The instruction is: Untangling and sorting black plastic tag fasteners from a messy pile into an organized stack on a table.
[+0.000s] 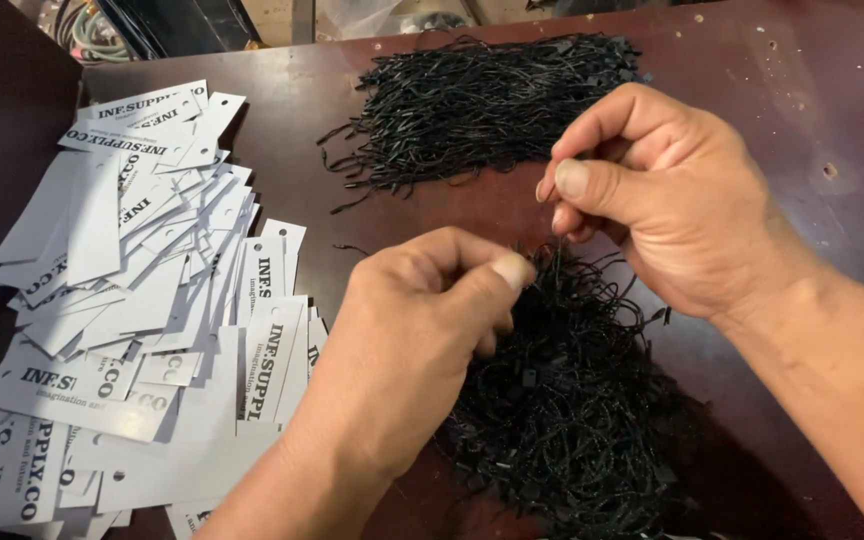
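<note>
White card tags (pixel 142 300) lie fanned in a loose overlapping heap at the left of the frame, punched ends mostly toward the top, so any one can be slid off without disturbing the rest. Your left hand (pixel 407 350), centre frame, has thumb and forefinger pinched together on a thin black string, lifting it clear of the tangled pile of black string loops (pixel 572 400) at lower right so that it separates from its neighbours. Your right hand (pixel 672 195), upper right of centre, pinches the same strand or one just beside it; fingertips closed, which strand I cannot tell. A second, neater bundle of black strings (pixel 482 105) lies at top centre on the dark red-brown table (pixel 832 110), well apart from the working pile.
</note>
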